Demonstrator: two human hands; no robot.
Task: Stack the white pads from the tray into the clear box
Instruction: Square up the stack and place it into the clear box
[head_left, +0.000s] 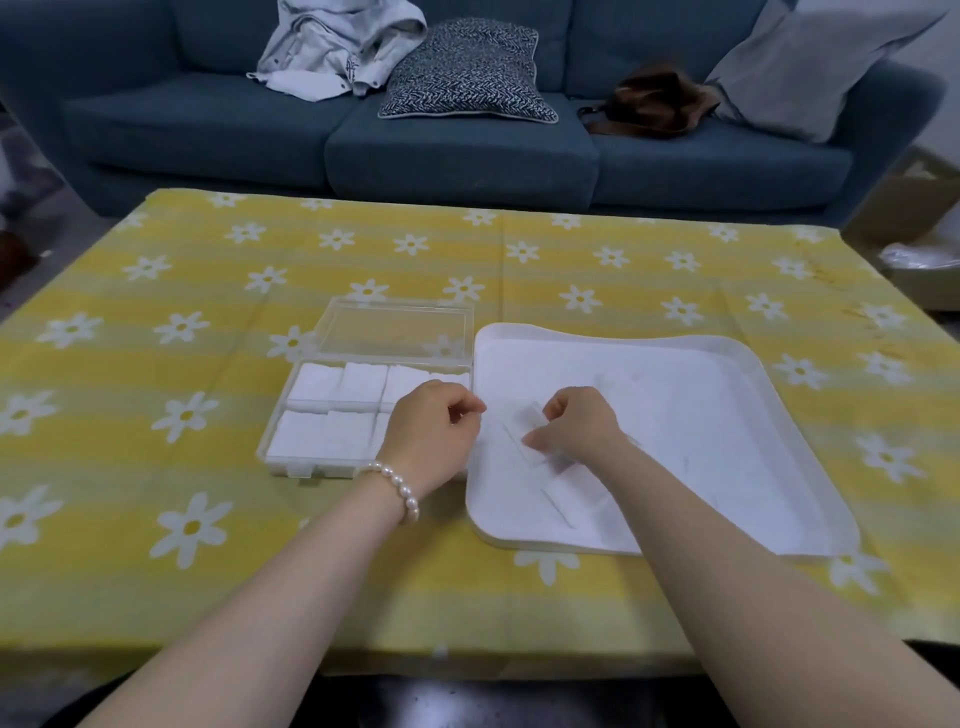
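A clear box (291, 441) lies open on the yellow flowered cloth, its lid (400, 330) flat behind it, and stacks of white pads (317, 387) fill its compartments. To its right sits a white tray (727, 415) with a few thin white pads (566, 504) lying flat near its left side. My right hand (576, 421) is over the tray, its fingers curled and pinching a white pad (530, 423). My left hand (434, 426), with a pearl bracelet, hovers over the box's right end with fingers curled, holding nothing that I can see.
The table (156, 467) carries a yellow cloth with white daisies. Behind it stands a blue sofa (457, 156) with a patterned cushion (467, 73), a grey jacket (337, 47), a brown bag (654, 104) and a grey pillow (810, 67). A cardboard box (904, 208) sits at the far right.
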